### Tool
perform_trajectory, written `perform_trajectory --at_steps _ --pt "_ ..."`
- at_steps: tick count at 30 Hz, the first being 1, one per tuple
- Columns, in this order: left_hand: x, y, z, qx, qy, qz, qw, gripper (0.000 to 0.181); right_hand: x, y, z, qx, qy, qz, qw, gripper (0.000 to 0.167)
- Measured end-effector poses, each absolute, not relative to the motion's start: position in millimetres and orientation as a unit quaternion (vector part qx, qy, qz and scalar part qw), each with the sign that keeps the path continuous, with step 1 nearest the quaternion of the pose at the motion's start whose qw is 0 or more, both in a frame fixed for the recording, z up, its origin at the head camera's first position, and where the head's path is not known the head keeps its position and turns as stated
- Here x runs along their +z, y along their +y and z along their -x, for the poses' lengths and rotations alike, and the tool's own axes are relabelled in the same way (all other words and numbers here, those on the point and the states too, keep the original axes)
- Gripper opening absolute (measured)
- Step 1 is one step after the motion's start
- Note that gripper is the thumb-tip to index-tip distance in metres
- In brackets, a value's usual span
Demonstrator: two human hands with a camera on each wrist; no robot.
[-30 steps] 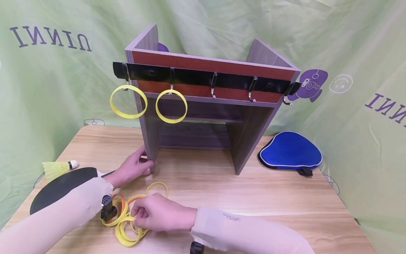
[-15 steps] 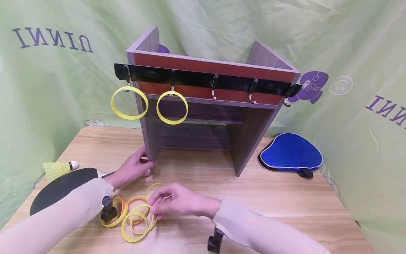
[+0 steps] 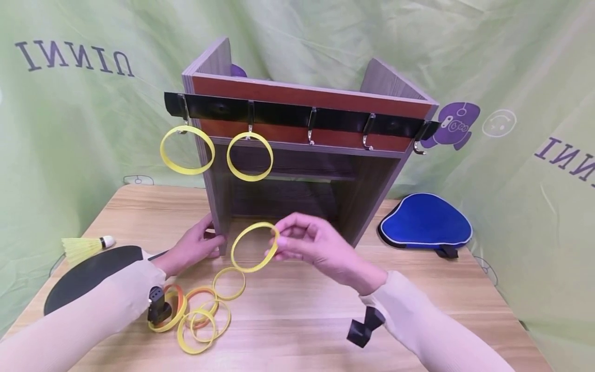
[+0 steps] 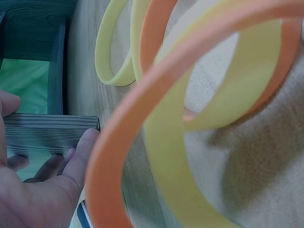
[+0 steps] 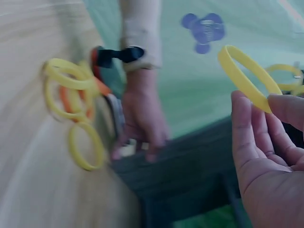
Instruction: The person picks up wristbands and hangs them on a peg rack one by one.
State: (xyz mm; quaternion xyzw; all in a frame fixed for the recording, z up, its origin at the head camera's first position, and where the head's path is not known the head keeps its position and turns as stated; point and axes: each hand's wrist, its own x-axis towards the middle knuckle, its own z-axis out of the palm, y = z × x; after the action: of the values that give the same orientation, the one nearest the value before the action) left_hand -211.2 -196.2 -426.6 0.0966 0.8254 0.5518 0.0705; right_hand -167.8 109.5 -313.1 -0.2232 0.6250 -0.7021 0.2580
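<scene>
My right hand [image 3: 321, 248] pinches a yellow ring [image 3: 236, 253] by its right side, raised in front of the wooden shelf's lower opening; the right wrist view shows this ring [image 5: 237, 78] between thumb and fingers. My left hand [image 3: 192, 248] grips the lower front edge of the shelf's left panel [image 3: 218, 206], thumb and fingers on either side in the left wrist view [image 4: 47, 190]. Two yellow rings [image 3: 187, 171] [image 3: 250, 178] hang from the two leftmost hooks of the black rail [image 3: 279, 112]. Yellow and orange rings [image 3: 186, 346] lie loosely piled beside my left wrist.
Three hooks on the right part of the rail hold nothing. A black paddle [image 3: 93, 276] and a yellow shuttlecock [image 3: 83, 248] lie at the table's left. A blue case [image 3: 425, 221] lies right of the shelf. Green fabric [image 3: 302, 31] hangs behind.
My right hand has lifted a yellow ring out of the pile and moved up and to the right with it. My left hand has stayed on the panel.
</scene>
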Motion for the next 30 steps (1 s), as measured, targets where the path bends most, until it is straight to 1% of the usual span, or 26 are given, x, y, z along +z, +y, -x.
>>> perform_trajectory --at_steps 3,4,8,10,15,22,30 --pt "-425.3 -196.5 211.2 0.549 0.827 -0.096 0.072 0.062 -297.4 119.2 168.6 -0.731 0.608 0.225 0.213 0.013" --pt "-425.1 -196.7 211.1 0.547 0.828 -0.096 0.072 0.063 -292.5 121.9 169.0 -0.74 0.602 0.225 0.198 0.014" --pt "-424.9 -197.1 210.9 0.543 0.83 -0.096 0.078 0.066 -272.4 129.1 168.5 -0.775 0.579 0.207 0.145 0.024" --pt "-425.2 -197.1 211.0 0.545 0.829 -0.096 0.079 0.066 -264.7 131.7 168.3 -0.791 0.566 0.198 0.123 0.026" --pt "-425.1 -196.7 211.1 0.548 0.827 -0.096 0.079 0.065 -252.9 133.5 169.6 -0.82 0.537 0.183 0.078 0.025" --pt "-425.4 -196.5 210.8 0.547 0.828 -0.094 0.08 0.064 -250.4 130.5 177.1 -0.837 0.518 0.168 0.042 0.025" --pt "-425.6 -196.5 211.0 0.546 0.829 -0.095 0.077 0.063 -254.6 130.3 185.1 -0.841 0.516 0.158 0.035 0.027"
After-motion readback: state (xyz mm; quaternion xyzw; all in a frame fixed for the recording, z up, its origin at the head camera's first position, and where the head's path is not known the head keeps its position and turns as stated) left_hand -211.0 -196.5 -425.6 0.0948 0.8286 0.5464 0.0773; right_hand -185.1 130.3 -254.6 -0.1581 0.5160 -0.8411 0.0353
